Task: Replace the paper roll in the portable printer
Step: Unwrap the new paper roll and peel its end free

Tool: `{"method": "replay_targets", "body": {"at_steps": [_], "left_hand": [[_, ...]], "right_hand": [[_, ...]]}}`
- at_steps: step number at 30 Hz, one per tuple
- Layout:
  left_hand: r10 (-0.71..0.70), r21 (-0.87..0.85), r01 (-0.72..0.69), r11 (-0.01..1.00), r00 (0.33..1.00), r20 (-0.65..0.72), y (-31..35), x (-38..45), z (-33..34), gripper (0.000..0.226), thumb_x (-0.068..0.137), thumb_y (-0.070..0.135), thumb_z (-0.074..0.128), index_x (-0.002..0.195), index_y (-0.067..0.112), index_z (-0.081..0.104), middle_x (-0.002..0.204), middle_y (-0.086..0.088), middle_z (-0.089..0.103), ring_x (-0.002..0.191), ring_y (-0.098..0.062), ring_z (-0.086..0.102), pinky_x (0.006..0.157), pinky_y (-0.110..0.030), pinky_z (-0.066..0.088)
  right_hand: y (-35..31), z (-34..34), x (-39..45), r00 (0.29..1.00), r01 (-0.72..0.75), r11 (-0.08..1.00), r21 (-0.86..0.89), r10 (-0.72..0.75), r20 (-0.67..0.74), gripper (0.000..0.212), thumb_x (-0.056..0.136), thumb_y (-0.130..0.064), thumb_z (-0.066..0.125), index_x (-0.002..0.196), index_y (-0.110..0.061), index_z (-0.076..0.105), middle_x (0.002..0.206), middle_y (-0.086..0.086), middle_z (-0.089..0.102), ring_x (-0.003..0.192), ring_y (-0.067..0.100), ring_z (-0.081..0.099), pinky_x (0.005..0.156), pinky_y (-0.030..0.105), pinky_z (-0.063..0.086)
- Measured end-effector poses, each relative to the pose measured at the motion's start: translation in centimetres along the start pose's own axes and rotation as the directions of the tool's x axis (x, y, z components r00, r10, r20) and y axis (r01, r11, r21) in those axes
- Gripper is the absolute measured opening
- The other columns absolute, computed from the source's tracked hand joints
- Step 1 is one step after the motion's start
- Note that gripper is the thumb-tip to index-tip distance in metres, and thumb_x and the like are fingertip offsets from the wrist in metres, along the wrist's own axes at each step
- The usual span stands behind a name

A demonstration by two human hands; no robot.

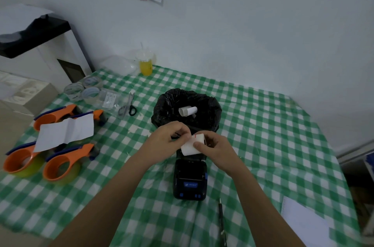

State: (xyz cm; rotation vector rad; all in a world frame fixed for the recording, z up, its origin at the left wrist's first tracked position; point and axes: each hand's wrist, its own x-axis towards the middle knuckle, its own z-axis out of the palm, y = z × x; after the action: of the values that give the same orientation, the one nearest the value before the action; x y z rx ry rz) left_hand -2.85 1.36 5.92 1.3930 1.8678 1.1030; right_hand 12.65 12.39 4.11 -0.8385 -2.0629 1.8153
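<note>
A small black portable printer (190, 181) with blue buttons lies on the checked tablecloth, its lid open at the far end. Just above its open end I hold a fresh white paper roll (192, 146) with a red mark near its edge. My right hand (214, 148) grips the roll from the right. My left hand (172, 137) pinches the roll's loose end at the top left. A nearly bare white roll core (187, 110) lies inside the black-bagged bin (168, 105) behind the printer.
Three orange tape dispensers (60, 167) and a white paper strip (64, 131) sit at the left. Scissors (128, 106), tape rolls (83, 88) and a yellow drink cup (146, 63) stand further back. A pen (221, 218) and white paper (303, 220) lie near the front right.
</note>
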Motion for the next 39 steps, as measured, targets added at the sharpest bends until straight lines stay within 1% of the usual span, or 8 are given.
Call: {"method": "replay_targets", "body": {"at_steps": [3, 12, 20, 25, 29, 34, 36, 39], "left_hand": [[0.029, 0.060, -0.030, 0.998, 0.999, 0.016, 0.3, -0.1, 0.0, 0.008, 0.084, 0.031, 0.063, 0.086, 0.024, 0.066, 0.091, 0.007, 0.065, 0.090, -0.008, 0.062, 0.082, -0.039, 0.055], [0.048, 0.134, -0.048, 0.990, 0.999, -0.002, 0.2, 0.0, 0.3, 0.006, 0.089, 0.023, 0.054, 0.085, 0.025, 0.059, 0.092, 0.005, 0.061, 0.087, -0.010, 0.059, 0.079, -0.044, 0.053], [0.007, 0.133, -0.004, 0.991, 1.000, -0.020, -0.1, 0.1, 0.3, 0.020, 0.089, 0.018, 0.052, 0.076, 0.034, 0.051, 0.082, 0.009, 0.058, 0.081, -0.016, 0.058, 0.077, -0.047, 0.052], [-0.023, 0.095, 0.026, 0.995, 0.999, -0.027, 0.1, 0.4, 0.2, 0.014, 0.090, 0.016, 0.051, 0.080, 0.025, 0.055, 0.080, 0.008, 0.060, 0.082, -0.017, 0.059, 0.077, -0.039, 0.051], [-0.035, 0.069, 0.037, 0.997, 0.999, -0.034, 0.3, 0.4, 0.2, 0.016, 0.091, 0.015, 0.051, 0.079, 0.026, 0.054, 0.077, 0.008, 0.059, 0.078, -0.015, 0.058, 0.073, -0.031, 0.047], [-0.047, 0.102, 0.051, 0.993, 0.998, -0.036, 0.1, 0.4, -0.1, 0.009, 0.092, 0.019, 0.048, 0.087, 0.018, 0.054, 0.083, -0.006, 0.064, 0.080, -0.023, 0.060, 0.077, -0.042, 0.050], [-0.046, 0.097, 0.049, 0.994, 0.998, -0.031, 0.2, 0.4, -0.1, 0.009, 0.093, 0.019, 0.048, 0.089, 0.018, 0.055, 0.086, -0.005, 0.065, 0.082, -0.021, 0.060, 0.077, -0.037, 0.050], [-0.059, -0.036, 0.057, 0.998, 0.996, -0.067, 0.3, 0.5, -0.1, 0.013, 0.095, 0.018, 0.044, 0.096, 0.018, 0.057, 0.088, 0.005, 0.063, 0.083, -0.003, 0.059, 0.077, -0.017, 0.048]], "right_hand": [[0.2, 0.0, 0.0, 1.000, 0.011, 1.000, -0.006, -0.011, 0.005, 0.018, 0.082, -0.024, 0.069, 0.101, -0.022, 0.068, 0.098, 0.012, 0.067, 0.086, 0.022, 0.061, 0.082, 0.041, 0.054], [0.6, 0.2, -0.1, 1.000, -0.005, 1.000, -0.003, 0.005, -0.005, 0.033, 0.072, -0.038, 0.071, 0.103, -0.026, 0.067, 0.104, 0.016, 0.065, 0.097, 0.036, 0.063, 0.086, 0.054, 0.054], [1.2, 0.4, -0.2, 1.000, 0.011, 0.999, -0.043, -0.011, 0.007, 0.031, 0.080, -0.024, 0.070, 0.110, -0.021, 0.064, 0.107, 0.010, 0.066, 0.098, 0.025, 0.064, 0.087, 0.045, 0.056], [1.0, 0.5, -0.2, 1.000, 0.030, 0.999, -0.034, -0.030, -0.005, 0.030, 0.081, -0.019, 0.071, 0.110, -0.020, 0.063, 0.106, 0.008, 0.066, 0.096, 0.023, 0.065, 0.083, 0.038, 0.058], [1.3, 0.5, -0.1, 0.999, 0.037, 0.998, -0.045, -0.038, -0.012, 0.032, 0.081, -0.018, 0.071, 0.111, -0.020, 0.062, 0.108, 0.009, 0.064, 0.095, 0.021, 0.064, 0.080, 0.032, 0.058], [1.5, 0.7, -0.3, 0.996, 0.086, 0.993, -0.078, -0.086, -0.005, 0.031, 0.079, -0.020, 0.072, 0.106, -0.031, 0.063, 0.109, 0.009, 0.063, 0.100, 0.020, 0.063, 0.086, 0.035, 0.056], [1.6, 0.8, -0.3, 0.996, 0.090, 0.992, -0.090, -0.092, -0.012, 0.032, 0.078, -0.021, 0.073, 0.105, -0.034, 0.063, 0.109, 0.008, 0.063, 0.101, 0.019, 0.062, 0.087, 0.037, 0.056], [1.5, 0.9, -0.3, 0.991, 0.116, 0.986, -0.115, -0.123, -0.050, 0.034, 0.078, -0.021, 0.073, 0.105, -0.037, 0.061, 0.111, 0.004, 0.060, 0.102, 0.015, 0.060, 0.087, 0.033, 0.055]]}}
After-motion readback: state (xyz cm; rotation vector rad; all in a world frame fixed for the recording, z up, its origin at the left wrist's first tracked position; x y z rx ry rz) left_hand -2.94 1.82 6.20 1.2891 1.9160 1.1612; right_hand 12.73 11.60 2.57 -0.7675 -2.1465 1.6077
